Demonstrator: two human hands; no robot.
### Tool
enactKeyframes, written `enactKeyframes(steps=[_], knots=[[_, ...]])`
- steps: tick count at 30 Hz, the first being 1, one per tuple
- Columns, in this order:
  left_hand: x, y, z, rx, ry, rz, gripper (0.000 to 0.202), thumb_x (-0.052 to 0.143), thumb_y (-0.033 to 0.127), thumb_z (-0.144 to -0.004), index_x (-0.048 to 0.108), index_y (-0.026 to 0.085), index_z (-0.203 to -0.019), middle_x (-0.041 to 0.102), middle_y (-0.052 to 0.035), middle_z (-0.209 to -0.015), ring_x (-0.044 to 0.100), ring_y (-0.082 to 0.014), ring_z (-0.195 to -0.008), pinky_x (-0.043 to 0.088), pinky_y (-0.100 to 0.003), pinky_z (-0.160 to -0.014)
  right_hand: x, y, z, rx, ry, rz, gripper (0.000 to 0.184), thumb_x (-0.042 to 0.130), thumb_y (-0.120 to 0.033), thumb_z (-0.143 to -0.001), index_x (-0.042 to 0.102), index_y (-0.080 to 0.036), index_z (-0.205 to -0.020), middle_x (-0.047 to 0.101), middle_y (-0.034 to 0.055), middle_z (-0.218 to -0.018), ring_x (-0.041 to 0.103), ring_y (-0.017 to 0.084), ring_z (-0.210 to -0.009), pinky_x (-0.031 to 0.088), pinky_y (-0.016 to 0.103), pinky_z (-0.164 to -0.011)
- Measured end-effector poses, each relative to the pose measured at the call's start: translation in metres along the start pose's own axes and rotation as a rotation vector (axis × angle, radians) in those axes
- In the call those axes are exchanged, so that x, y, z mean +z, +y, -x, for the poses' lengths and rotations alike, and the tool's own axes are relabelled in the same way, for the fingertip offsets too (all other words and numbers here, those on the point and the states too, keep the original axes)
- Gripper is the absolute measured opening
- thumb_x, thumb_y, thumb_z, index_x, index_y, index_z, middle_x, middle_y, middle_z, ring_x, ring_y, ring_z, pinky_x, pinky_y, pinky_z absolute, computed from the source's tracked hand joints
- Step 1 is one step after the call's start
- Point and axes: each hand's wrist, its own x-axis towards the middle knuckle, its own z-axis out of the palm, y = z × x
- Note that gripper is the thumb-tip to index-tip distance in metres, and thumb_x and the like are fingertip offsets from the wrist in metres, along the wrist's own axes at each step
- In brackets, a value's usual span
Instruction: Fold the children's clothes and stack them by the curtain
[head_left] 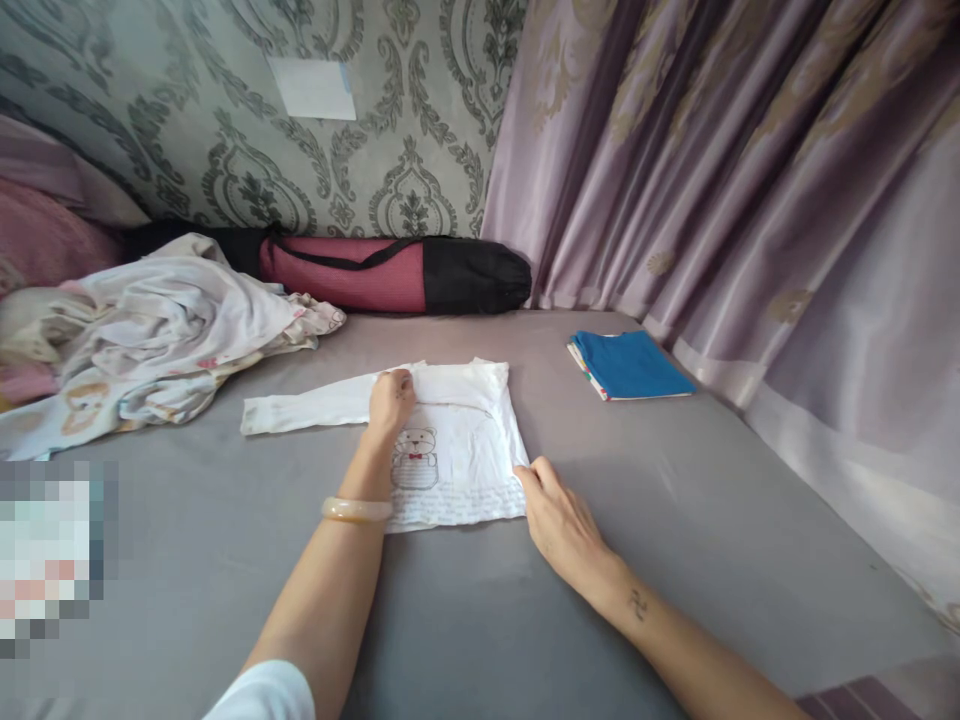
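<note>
White shirt (472, 445); both hands (390, 402) (561, 518) on it

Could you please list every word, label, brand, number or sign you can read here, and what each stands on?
No words, brands or numbers are readable.
White top: rows of print low on its front, too small to read.
Left hand: dark marks, too blurred to make out.
Right forearm: small dark sign, too blurred to identify.
White sheet: no text visible.
Pixelated patch: obscured.
</note>
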Motion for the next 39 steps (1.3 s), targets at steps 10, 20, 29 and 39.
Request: enactKeyframes(steps=[10, 20, 29, 39], knots=[[0.000, 0.001, 0.001, -0.014, 0.019, -0.021, 0.038, 0.043, 0.019, -0.084, 0.069, 0.011, -0.112, 0.066, -0.0163, -0.107, 0.061, -0.0239, -0.099, 0.043, -0.030, -0.091, -0.024, 0.002, 0.005, -0.157, -0.132, -0.120, 0.036, 0.037, -0.004, -0.088, 0.055, -0.017, -0.117, 0.057, 0.0086, -0.106, 0.057, 0.019, -0.096, 0.040, 0.027, -0.077], [0.011, 0.024, 0.013, 0.211, -0.007, -0.238, 0.056, 0.034, 0.038, -0.095, 0.043, 0.007, -0.140, 0.038, -0.0177, -0.149, 0.029, -0.0318, -0.140, 0.023, -0.048, -0.113, -0.014, 0.020, -0.055, -0.059, 0.154, -0.263, 0.039, 0.029, -0.026, -0.098, 0.055, -0.016, -0.125, 0.059, 0.0113, -0.127, 0.052, 0.020, -0.117, 0.038, 0.030, -0.097], [0.031, 0.037, 0.034, 0.253, -0.067, -0.386, 0.072, 0.024, 0.053, -0.096, 0.034, 0.002, -0.145, 0.030, -0.0223, -0.152, 0.022, -0.0360, -0.142, 0.015, -0.053, -0.114, 0.038, -0.006, -0.100, -0.038, 0.007, -0.139, 0.069, 0.020, -0.050, -0.098, 0.020, -0.006, -0.151, 0.014, 0.0143, -0.158, 0.011, 0.025, -0.146, 0.013, 0.045, -0.117], [0.027, 0.041, 0.034, 0.185, -0.200, -0.375, 0.072, 0.021, 0.054, -0.096, 0.029, 0.004, -0.148, 0.023, -0.0205, -0.155, 0.016, -0.0350, -0.144, 0.012, -0.054, -0.115, 0.050, -0.004, -0.101, -0.056, 0.056, -0.075, 0.071, 0.017, -0.052, -0.097, 0.026, -0.005, -0.149, 0.016, 0.0144, -0.157, 0.015, 0.025, -0.146, 0.013, 0.044, -0.117]])
